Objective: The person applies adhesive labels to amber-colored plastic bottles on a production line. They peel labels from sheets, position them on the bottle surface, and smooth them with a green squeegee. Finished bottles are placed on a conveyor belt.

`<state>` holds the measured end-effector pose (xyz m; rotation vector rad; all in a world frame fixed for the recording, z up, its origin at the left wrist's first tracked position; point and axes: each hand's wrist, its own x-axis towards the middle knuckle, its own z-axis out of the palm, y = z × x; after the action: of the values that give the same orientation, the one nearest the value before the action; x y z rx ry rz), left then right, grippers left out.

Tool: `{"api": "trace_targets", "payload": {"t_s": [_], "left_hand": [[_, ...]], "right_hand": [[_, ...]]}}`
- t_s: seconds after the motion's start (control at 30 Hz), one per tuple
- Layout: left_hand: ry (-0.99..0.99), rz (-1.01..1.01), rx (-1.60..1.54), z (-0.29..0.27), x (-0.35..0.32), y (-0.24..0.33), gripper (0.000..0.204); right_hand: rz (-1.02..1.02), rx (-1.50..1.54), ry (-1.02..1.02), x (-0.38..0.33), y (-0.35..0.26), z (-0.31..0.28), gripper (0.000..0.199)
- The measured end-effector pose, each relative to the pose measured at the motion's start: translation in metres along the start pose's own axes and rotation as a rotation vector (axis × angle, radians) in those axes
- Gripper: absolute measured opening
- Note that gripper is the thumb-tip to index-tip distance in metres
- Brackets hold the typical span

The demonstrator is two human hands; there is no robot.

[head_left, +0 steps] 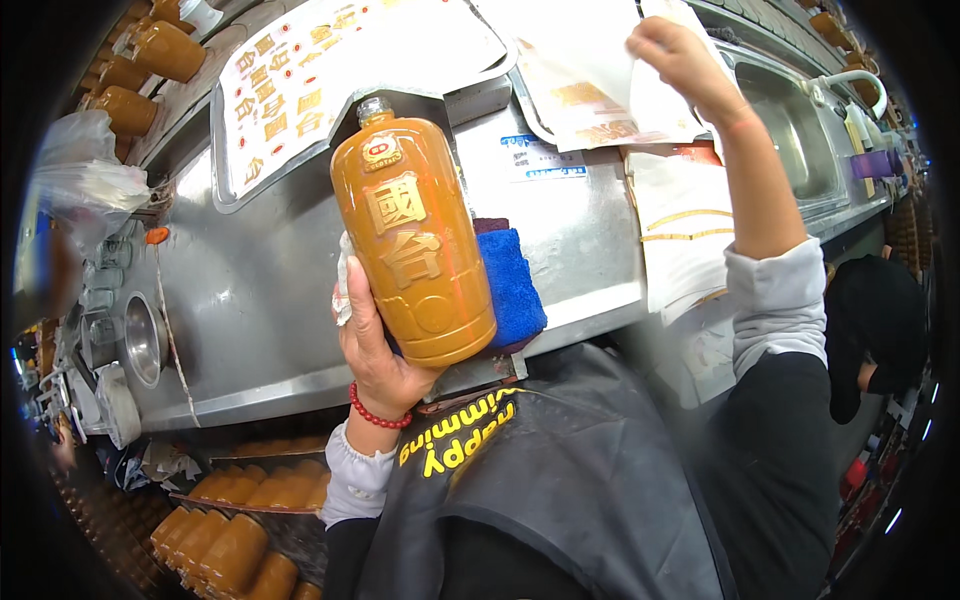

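A: Progress at the counter (265,300)?
B: Partway, I judge. Left tray (223,200), far: sheet (390,50) of gold lettering (262,88) remaining. Right tray (529,112), far: more sheets (575,50). Bottle (415,250), centre near: gilt lettering and badge (381,152) on; contents hidden. Bowl (145,340), left: nothing seen inside.
A: Grip?
B: Left hand (376,350) cupped round bottle's lower left. Right hand (685,65): fingers bent at a right-tray sheet; pinch unclear.

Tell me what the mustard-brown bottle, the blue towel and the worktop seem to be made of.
Mustard-brown bottle, in the left hand: glazed ceramic or coated glass; its smooth, opaque, glossy surface suits either.
Blue towel: probably terry or microfibre fabric, with a matt, fuzzy pile.
Worktop: most likely stainless steel, satin-finished, judging by its silvery grey colour and soft, blurred reflections.
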<state>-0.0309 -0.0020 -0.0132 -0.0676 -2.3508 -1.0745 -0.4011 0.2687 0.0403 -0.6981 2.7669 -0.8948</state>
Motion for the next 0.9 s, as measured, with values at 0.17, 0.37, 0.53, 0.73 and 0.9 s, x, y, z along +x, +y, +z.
{"api": "trace_targets", "payload": {"t_s": [0.17,0.37,0.53,0.73,0.9], "left_hand": [[0.008,0.028,0.012,0.000,0.009,0.005,0.104],[0.029,0.035,0.074,-0.001,0.012,0.005,0.104],[0.018,0.009,-0.041,0.000,0.007,0.003,0.104],[0.027,0.026,0.000,0.000,0.005,0.000,0.106],[0.015,0.030,0.053,-0.001,0.006,0.000,0.106]], "right_hand": [[0.171,-0.076,0.181,0.038,0.083,-0.049,0.025],[-0.289,-0.829,0.307,0.046,0.045,0.001,0.050],[-0.229,-0.816,0.128,0.043,-0.012,0.064,0.047],[-0.225,-0.555,-0.270,0.038,-0.044,0.033,0.035],[-0.357,-0.684,-0.069,0.010,-0.022,0.050,0.036]]}}
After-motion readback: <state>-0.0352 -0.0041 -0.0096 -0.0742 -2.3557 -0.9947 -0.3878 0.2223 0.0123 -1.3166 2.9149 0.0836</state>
